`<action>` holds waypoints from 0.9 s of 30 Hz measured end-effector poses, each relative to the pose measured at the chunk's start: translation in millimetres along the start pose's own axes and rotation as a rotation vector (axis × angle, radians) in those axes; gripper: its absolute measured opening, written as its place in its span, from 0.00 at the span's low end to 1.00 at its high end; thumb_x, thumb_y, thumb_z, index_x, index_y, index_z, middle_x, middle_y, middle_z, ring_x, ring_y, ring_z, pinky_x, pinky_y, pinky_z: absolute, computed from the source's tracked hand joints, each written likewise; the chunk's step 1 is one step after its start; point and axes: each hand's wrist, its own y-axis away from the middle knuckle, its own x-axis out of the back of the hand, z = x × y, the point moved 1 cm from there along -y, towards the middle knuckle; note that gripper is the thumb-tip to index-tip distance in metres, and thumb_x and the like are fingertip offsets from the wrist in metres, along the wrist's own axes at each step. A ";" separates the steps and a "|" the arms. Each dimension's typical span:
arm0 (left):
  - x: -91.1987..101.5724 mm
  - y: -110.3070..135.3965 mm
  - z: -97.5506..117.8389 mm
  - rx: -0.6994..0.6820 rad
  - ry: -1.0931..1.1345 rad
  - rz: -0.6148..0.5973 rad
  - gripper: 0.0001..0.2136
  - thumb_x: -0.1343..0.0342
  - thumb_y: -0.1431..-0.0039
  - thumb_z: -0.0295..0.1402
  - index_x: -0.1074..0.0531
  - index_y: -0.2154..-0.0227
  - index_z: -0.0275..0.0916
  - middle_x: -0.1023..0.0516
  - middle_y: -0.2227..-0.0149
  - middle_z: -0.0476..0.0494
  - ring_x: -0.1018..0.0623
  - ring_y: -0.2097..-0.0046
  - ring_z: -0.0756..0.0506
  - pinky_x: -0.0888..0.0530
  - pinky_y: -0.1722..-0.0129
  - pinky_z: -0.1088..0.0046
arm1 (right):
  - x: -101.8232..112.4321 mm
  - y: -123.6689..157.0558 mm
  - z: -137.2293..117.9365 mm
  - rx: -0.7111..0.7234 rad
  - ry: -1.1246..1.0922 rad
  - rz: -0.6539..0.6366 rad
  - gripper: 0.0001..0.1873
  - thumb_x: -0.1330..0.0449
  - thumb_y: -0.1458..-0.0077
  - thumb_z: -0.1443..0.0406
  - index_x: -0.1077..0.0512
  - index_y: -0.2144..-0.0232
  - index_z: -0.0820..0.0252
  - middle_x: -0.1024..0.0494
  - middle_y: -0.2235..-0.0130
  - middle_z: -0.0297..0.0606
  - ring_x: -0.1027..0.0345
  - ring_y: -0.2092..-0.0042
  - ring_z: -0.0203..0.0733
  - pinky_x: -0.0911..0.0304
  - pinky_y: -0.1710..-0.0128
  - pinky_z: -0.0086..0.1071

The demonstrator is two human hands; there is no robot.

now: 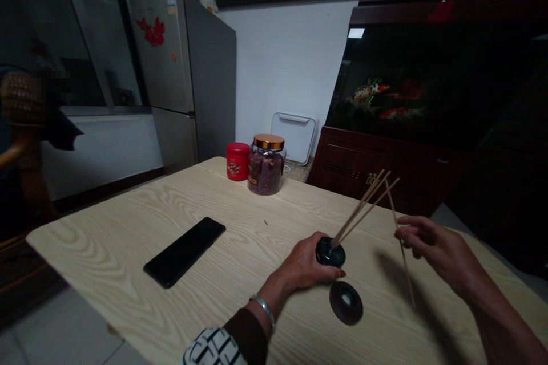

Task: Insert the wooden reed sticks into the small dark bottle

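Observation:
My left hand [306,262] is wrapped round a small dark glass bottle [325,255] standing on the wooden table. Several thin reed sticks [363,205] lean out of its mouth toward the upper right. To the right, my right hand [432,242] pinches one more thin stick [405,262] between thumb and fingers, above the table. That stick is nearly upright, its lower end slightly blurred, and apart from the bottle. Just in front of the bottle lies a round dark cap [346,303] with a pale spot in its middle.
A black phone [186,251] lies on the table [115,239] at the left. Farther back stand a red canister [237,161] and a glass jar [265,168] of dried purplish petals with a copper-coloured lid. Beyond are a fridge [205,68] and a fish tank [411,85].

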 end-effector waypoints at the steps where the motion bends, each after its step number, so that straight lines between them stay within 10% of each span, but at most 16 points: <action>1: -0.1 0.1 -0.1 0.002 0.005 -0.003 0.31 0.28 0.61 0.42 0.29 0.52 0.40 0.22 0.58 0.45 0.25 0.58 0.43 0.30 0.60 0.72 | 3.6 0.6 -6.8 -0.020 -0.109 0.091 0.22 0.31 0.58 0.53 0.23 0.62 0.59 0.19 0.69 0.39 0.28 0.71 0.42 0.35 0.77 0.32; 10: -0.1 0.2 1.1 -0.005 0.008 -0.010 0.30 0.29 0.60 0.42 0.29 0.52 0.39 0.22 0.59 0.45 0.25 0.58 0.43 0.30 0.61 0.72 | -23.2 22.9 -68.3 0.065 -0.500 0.367 0.15 0.28 0.58 0.59 0.22 0.66 0.54 0.20 0.66 0.36 0.27 0.65 0.39 0.30 0.73 0.27; 27: -2.7 -0.6 -3.8 -0.002 -0.003 0.005 0.30 0.28 0.60 0.43 0.29 0.52 0.41 0.23 0.60 0.46 0.26 0.59 0.44 0.31 0.62 0.72 | -79.9 30.4 -56.1 0.139 -0.248 0.036 0.14 0.35 0.46 0.55 0.26 0.63 0.57 0.22 0.64 0.37 0.27 0.66 0.41 0.28 0.68 0.36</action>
